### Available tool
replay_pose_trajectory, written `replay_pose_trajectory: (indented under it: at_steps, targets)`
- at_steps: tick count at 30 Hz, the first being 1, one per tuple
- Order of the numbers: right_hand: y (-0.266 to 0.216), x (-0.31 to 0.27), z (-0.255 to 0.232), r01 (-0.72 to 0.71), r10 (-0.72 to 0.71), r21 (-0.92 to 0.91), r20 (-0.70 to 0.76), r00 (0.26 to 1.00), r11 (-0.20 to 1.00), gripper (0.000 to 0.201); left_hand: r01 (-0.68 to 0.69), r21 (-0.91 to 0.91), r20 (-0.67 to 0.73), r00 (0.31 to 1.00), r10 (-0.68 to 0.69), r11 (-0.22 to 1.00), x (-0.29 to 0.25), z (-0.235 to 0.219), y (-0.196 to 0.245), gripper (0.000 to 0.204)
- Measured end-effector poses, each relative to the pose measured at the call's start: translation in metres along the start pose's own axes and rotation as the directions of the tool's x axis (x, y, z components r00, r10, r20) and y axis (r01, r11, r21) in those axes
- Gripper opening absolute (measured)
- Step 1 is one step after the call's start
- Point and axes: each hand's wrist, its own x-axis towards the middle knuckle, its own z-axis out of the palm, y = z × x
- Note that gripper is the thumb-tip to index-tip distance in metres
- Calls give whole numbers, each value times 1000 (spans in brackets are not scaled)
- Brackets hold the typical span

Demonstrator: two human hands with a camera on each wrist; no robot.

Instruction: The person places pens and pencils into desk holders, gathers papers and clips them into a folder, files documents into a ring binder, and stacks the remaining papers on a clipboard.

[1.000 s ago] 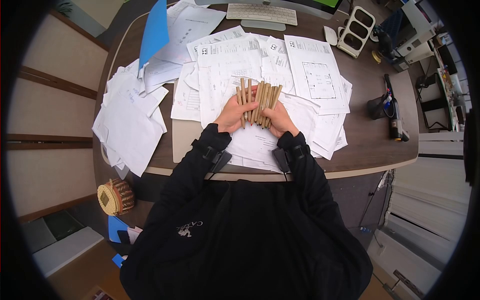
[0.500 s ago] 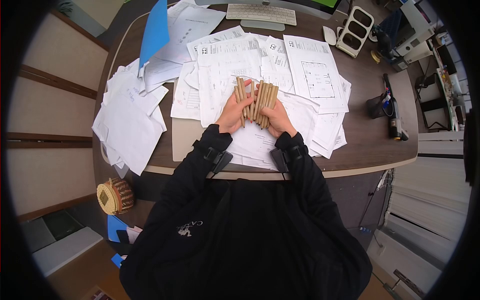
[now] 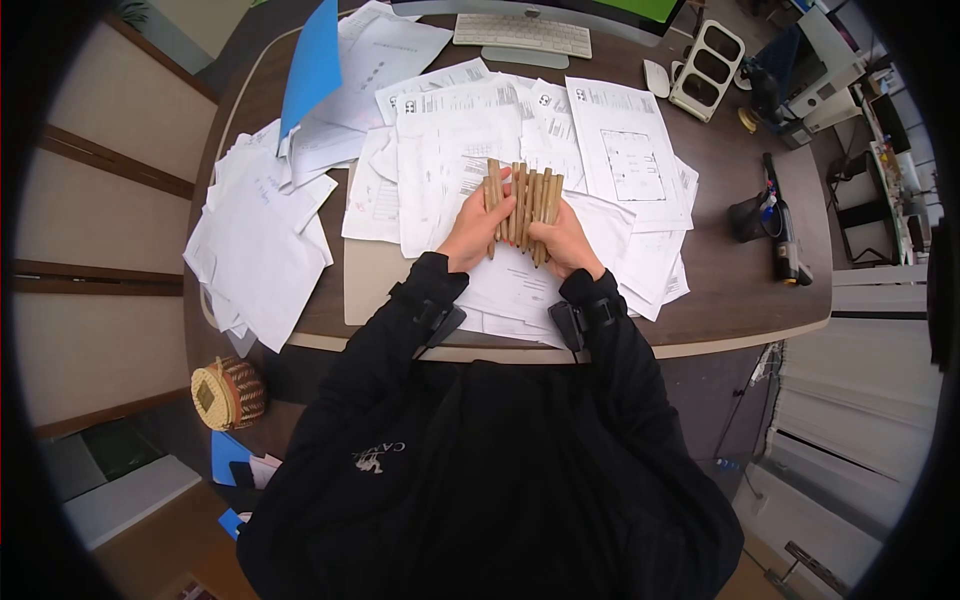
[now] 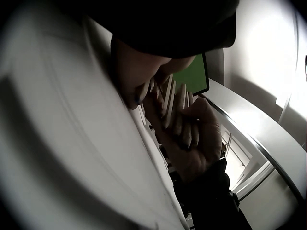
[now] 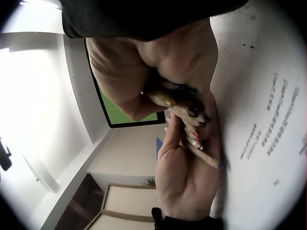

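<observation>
Several wooden pencils [image 3: 525,205] stand side by side between the two hands, above the papers in the middle of the desk. The left hand [image 3: 472,232] grips the pencils on the left, its thumb across them. Around the right-hand part of the bundle curls the right hand [image 3: 565,243], thumb pressed on the front. In the right wrist view, coloured tips show on some pencils [image 5: 192,132], and the left hand [image 5: 187,179] lies beside the right hand [image 5: 144,72]. The left wrist view is dark; pencils [image 4: 180,112] show between the hands. Fingers behind the bundle are mostly hidden.
Loose papers [image 3: 625,150] spread under and around the hands, with another pile [image 3: 265,240] at the left. A blue folder [image 3: 311,70] stands at the back left. Behind are a keyboard [image 3: 522,36] and mouse [image 3: 656,79]; a pen holder [image 3: 748,219] stands at the right.
The left hand has shifted slightly right, and its pencils have drawn together into a tighter group beside those in the right hand. The right hand has moved little.
</observation>
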Motion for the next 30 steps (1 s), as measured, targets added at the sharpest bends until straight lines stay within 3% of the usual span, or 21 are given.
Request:
replay_pose_trajectory:
  at_steps: [4,6,13,16,21,30]
  targets:
    - [10,2,-9,-42,49,146,-42,998,988,62,50,126,85,994,-62,991,1,-3,2,44]
    - [9,1,-9,-69,67,255,19,998,965,64,27,147,94,995,-41,989,1,-4,2,44]
    - [13,5,-13,-70,52,304,65,997,950,67,-102,222,122,990,76,970,0,-1,1,57]
    - [11,2,-15,-97,69,306,99,993,947,69,-97,252,115,991,70,963,-3,2,6,65]
    - [13,0,-12,-50,44,261,28,999,964,74,-138,321,123,987,103,937,2,-4,-1,64]
    - [15,0,-11,-65,45,281,76,996,958,79,-165,325,135,983,127,931,3,-3,-2,62]
